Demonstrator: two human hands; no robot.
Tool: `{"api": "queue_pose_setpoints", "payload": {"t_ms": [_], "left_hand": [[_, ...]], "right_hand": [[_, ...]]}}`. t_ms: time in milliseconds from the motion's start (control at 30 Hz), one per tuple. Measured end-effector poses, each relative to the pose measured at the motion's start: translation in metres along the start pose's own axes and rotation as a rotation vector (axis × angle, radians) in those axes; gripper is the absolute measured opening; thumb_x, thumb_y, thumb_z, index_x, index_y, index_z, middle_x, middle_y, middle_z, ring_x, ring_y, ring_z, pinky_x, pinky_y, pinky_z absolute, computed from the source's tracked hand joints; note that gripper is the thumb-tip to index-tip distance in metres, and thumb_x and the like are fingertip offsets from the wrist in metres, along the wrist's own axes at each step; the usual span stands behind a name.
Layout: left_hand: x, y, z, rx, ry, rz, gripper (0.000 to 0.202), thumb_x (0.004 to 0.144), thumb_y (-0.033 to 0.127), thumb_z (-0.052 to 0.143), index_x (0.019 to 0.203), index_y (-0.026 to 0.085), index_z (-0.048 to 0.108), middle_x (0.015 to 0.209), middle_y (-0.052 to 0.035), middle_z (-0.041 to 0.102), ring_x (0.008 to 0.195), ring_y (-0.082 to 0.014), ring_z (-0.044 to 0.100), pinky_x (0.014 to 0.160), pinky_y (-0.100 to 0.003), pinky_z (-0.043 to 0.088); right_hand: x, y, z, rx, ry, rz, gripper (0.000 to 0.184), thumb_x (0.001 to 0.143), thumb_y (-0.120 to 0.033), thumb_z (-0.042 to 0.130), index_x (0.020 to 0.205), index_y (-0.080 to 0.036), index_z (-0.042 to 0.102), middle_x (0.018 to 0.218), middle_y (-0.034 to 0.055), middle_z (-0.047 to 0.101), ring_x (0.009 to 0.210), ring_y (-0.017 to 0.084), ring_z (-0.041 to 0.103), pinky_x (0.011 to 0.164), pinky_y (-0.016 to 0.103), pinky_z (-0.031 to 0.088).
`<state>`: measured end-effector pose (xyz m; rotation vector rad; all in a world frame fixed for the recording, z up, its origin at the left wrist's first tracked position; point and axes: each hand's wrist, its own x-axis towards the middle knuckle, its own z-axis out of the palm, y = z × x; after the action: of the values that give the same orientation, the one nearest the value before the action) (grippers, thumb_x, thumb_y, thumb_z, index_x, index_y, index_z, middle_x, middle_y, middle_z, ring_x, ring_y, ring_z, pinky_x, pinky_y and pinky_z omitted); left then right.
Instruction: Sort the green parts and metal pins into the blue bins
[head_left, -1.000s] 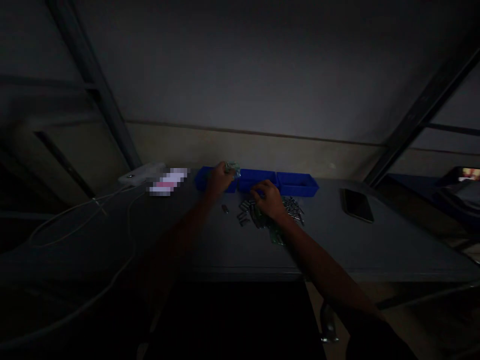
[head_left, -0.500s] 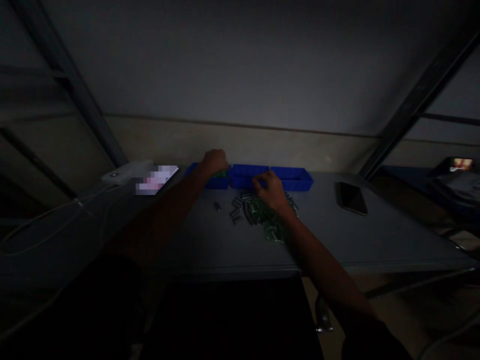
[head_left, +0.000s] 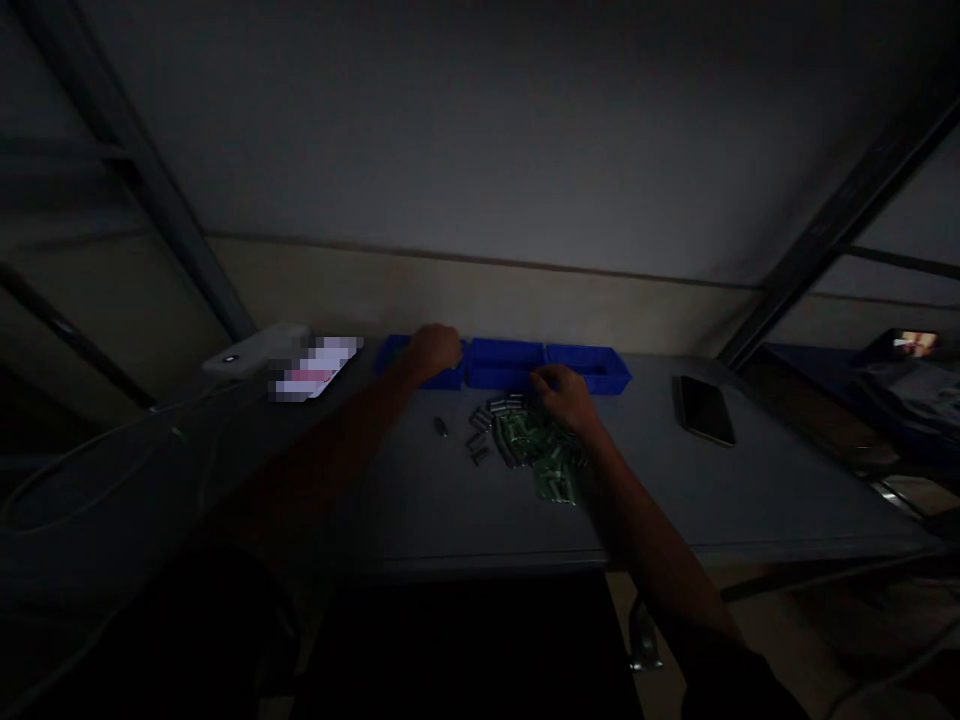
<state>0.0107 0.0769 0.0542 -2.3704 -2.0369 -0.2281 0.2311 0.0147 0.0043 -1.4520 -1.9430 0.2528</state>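
Placement, I judge: my left hand curled over left bin, right hand by parts, grips unclear; releasing needs loosened fingers.

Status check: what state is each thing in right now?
Left hand: over left bin, fingers hidden
Right hand: at metal pieces, fingers bent, grip unclear
Left bin: upright, open, something green inside
Middle bin: upright, open
Right bin: upright, open
Metal pieces: loose, mostly heaped
Green packets: lying among metal pieces
Phone: flat, screen dark
Left screen: lit, blurred
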Motion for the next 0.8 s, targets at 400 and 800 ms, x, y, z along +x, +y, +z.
{"api": "queue_pose_setpoints", "payload": {"t_ms": [400, 800], "left_hand": [[-0.029, -0.006, 0.005, 0.021, 0.012, -0.124, 0.055, 0.085, 0.052, 0.028, 0.087, 0.014, 0.068, 0.095, -0.0181, 0.066, 0.090, -0.0294, 0.061, 0.077, -0.038, 0.044], [-0.110, 0.015, 0.052, -0.375, 0.266, 0.214, 0.031, 0.088, 0.041, 0.036, 0.095, 0.020, 0.058, 0.095, -0.0071, 0.061, 0.094, -0.0213, 0.053, 0.086, -0.035, 0.041]], "right_hand": [[-0.017, 0.001, -0.006, -0.058, -0.498, -0.233, 0.051, 0.062, -0.032, 0.073, 0.111, -0.021, 0.061, 0.104, 0.0088, 0.057, 0.097, 0.024, 0.053, 0.086, 0.039, 0.041], [-0.014, -0.008, -0.007, 0.187, -0.471, -0.034, 0.019, 0.073, -0.027, 0.061, 0.087, -0.017, 0.055, 0.078, -0.0009, 0.054, 0.074, 0.014, 0.050, 0.067, 0.027, 0.041]]}}
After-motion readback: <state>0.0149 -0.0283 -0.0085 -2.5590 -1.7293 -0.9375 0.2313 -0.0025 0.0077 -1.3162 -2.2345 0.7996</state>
